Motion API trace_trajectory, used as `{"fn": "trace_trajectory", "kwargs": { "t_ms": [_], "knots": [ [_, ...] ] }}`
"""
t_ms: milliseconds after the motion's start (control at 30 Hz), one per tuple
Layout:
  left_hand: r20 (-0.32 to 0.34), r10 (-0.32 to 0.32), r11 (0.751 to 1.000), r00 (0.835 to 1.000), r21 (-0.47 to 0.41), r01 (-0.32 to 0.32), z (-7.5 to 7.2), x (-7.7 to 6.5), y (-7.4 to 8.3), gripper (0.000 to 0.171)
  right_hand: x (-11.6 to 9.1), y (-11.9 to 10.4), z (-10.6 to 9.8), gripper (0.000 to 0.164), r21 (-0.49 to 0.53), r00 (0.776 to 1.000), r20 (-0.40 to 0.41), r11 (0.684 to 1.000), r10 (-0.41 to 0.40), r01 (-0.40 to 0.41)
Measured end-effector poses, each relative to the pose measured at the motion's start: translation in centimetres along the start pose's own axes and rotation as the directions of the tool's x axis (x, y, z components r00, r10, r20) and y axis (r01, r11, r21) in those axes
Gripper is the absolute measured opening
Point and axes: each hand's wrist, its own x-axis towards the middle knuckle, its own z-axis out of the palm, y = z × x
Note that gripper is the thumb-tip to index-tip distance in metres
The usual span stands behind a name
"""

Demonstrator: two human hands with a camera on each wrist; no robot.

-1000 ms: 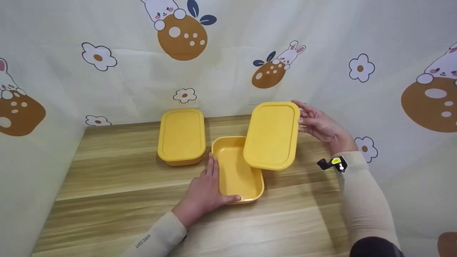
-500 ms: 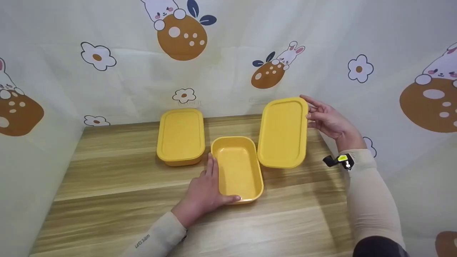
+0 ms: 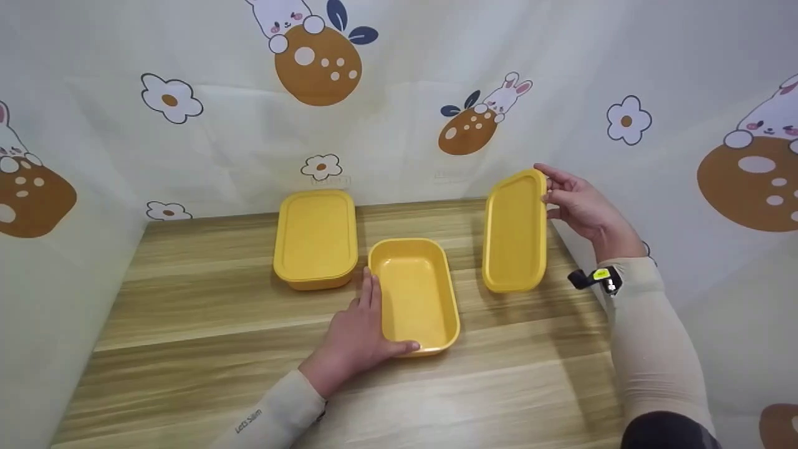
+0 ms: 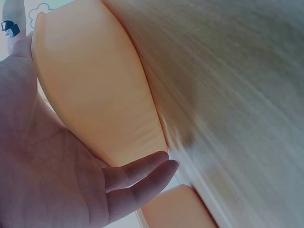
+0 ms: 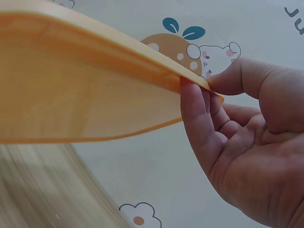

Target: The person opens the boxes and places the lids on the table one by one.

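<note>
An uncovered yellow rectangular food box [image 3: 414,293] stands on the wood-grain table, with nothing visible inside. My left hand [image 3: 349,343] rests against its near left corner, fingers straight along the left wall and thumb on the near rim. From the left wrist, the box's outer wall [image 4: 95,80] shows beside the palm. My right hand [image 3: 586,212] pinches the far right edge of a yellow lid [image 3: 514,234], held tilted to the right of the box. In the right wrist view, thumb and fingers meet on the edge of the lid [image 5: 95,104], whose underside shows.
A second yellow box with its lid on [image 3: 315,240] stands just left of the uncovered one. The wood-grain table [image 3: 206,349] meets a printed cloth backdrop [image 3: 399,118] at the back and on both sides.
My right hand has carried the lid rightward, from partly over the box to beside it, and tilted it more steeply. The left hand and both boxes stay in place.
</note>
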Motion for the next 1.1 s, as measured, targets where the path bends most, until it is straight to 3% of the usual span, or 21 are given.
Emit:
{"fn": "trace_trajectory", "kwargs": {
  "t_ms": [333, 533, 833, 1100],
  "knots": [
    [-0.007, 0.002, 1.000, 1.000, -0.006, -0.002, 0.0, -0.1, 0.0, 0.154, 0.1, -0.7, 0.6, 0.077, -0.181, 0.996, -0.091, 0.984, -0.014, -0.002],
    [-0.005, 0.004, 1.000, 1.000, -0.007, -0.004, 0.0, -0.1, 0.0, 0.155, 0.2, -1.1, 1.1, 0.078, -0.340, 0.990, -0.128, 0.940, -0.058, 0.011],
    [-0.009, 0.006, 1.000, 1.000, -0.019, -0.006, -0.1, -0.1, 0.0, 0.154, 0.4, -1.2, 1.5, 0.078, -0.422, 0.987, -0.121, 0.906, -0.104, 0.043],
    [-0.003, 0.005, 0.998, 1.000, -0.061, -0.005, -0.1, -0.2, -0.1, 0.152, 0.6, -1.2, 1.5, 0.078, -0.550, 0.989, -0.100, 0.835, -0.107, 0.034]
  ]
}}
